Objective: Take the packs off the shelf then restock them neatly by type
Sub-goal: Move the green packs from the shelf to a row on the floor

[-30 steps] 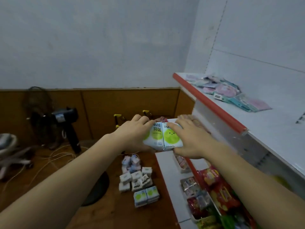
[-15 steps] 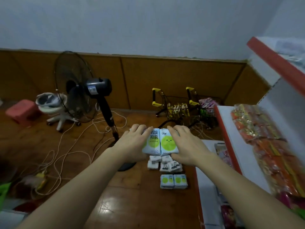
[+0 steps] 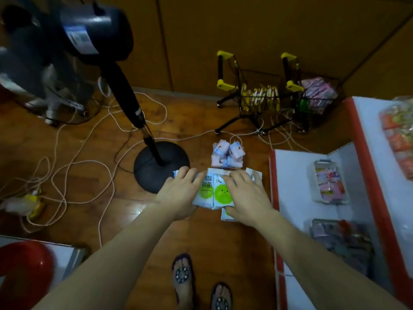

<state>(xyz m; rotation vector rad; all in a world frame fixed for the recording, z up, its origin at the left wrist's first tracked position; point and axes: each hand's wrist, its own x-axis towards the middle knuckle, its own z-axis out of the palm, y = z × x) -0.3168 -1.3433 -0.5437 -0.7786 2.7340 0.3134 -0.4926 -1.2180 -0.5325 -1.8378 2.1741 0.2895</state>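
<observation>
- Green-dot packs gripped at both ends by L hand & R hand, above floor.
- Fan base just left; shelf edge just right.
- Pink-blue packs piled just beyond.

Two white packs with green circles, side by side and touching, printed faces up, clasped between left hand and right hand low over the wooden floor, with more white packs partly hidden beneath and behind them, one corner with green print showing under the right hand. Just beyond, a small heap of pink-and-blue packs on the floor, loosely piled and tilted. To the right, white shelf with red edge, bearing pink packs in a tray and a darker, blurred bundle nearer.
</observation>
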